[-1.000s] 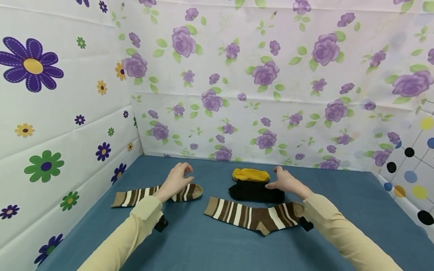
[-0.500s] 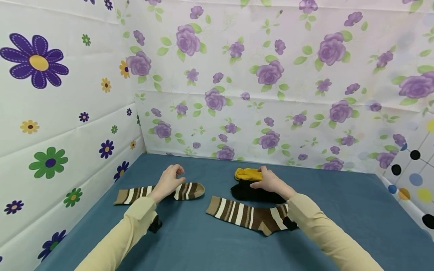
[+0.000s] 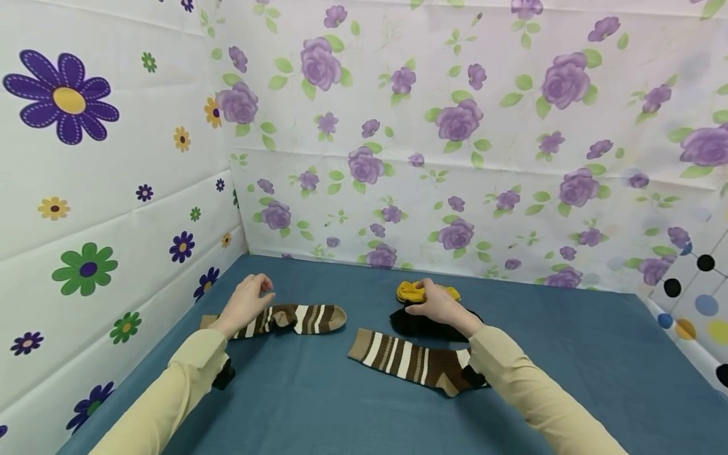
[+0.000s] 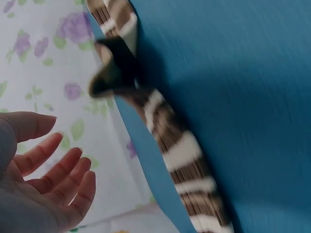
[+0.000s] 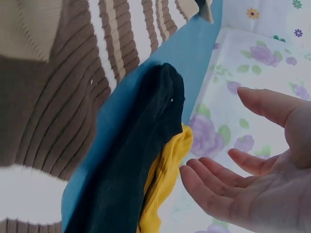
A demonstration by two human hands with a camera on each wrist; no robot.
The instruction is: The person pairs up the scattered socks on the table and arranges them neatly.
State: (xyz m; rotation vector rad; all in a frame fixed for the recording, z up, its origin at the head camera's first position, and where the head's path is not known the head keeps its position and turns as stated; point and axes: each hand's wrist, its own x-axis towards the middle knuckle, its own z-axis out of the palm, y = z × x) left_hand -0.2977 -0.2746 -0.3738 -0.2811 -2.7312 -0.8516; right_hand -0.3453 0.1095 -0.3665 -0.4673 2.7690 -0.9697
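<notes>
My left hand (image 3: 244, 306) hovers over the cuff end of a striped brown sock (image 3: 320, 319) at the left. Its fingers are loosely bent with nothing between them, as the left wrist view shows the hand (image 4: 53, 179) apart from the sock (image 4: 182, 150). Above the black sock (image 3: 421, 323) is my right hand (image 3: 442, 304), its fingertips overlapping the yellow sock (image 3: 408, 291) in the head view. In the right wrist view that hand (image 5: 252, 179) holds nothing, thumb and fingers spread apart. A second striped sock (image 3: 398, 357) lies nearer, its toe hidden by the right sleeve.
A blue cloth (image 3: 296, 392) covers the table. Behind it stands a backdrop (image 3: 398, 126) with purple roses, and a daisy-patterned sheet (image 3: 125, 208) closes the left side. A dotted sheet (image 3: 691, 303) hangs at the right.
My left hand has moved left along the far striped sock, uncovering its middle. My right hand has moved left over the black and yellow socks. The socks lie as before.
</notes>
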